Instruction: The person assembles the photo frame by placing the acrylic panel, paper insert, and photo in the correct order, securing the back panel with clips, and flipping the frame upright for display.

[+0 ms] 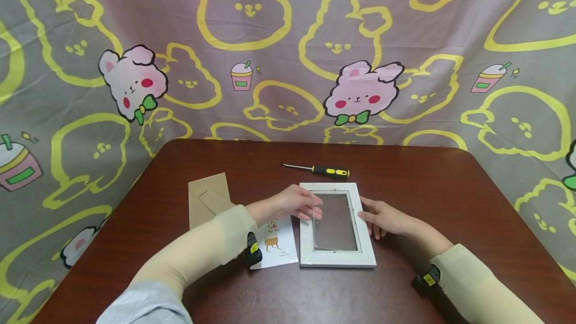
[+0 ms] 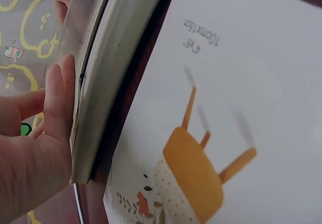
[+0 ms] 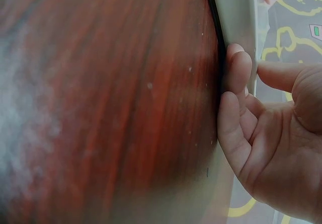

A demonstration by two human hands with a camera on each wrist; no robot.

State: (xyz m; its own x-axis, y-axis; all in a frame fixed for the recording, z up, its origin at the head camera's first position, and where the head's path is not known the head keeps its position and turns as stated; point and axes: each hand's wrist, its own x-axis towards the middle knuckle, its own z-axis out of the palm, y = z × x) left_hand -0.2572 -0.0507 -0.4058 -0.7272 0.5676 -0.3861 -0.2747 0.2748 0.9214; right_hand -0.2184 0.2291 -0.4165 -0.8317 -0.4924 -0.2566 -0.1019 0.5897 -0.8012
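A white picture frame (image 1: 366,249) lies on the table, with a clear plastic sheet (image 1: 335,229) over its opening. My left hand (image 1: 299,203) reaches over the frame's left side and pinches the sheet near its upper left edge; the fingertips look hazy through the plastic. At the frame's right side, my right hand (image 1: 382,216) grips the border, thumb on top and fingers curled against the outer side (image 3: 239,73). Under the left forearm is a printed card (image 1: 283,251) with a drawn orange pot on legs, partly hidden.
A brown backing board (image 1: 204,189) lies to the left, partly covered by the left forearm and the card. Beyond the frame lies a screwdriver (image 1: 330,170) with a black and yellow handle. A patterned cloth (image 1: 288,64) hangs around the dark wooden table (image 1: 252,294).
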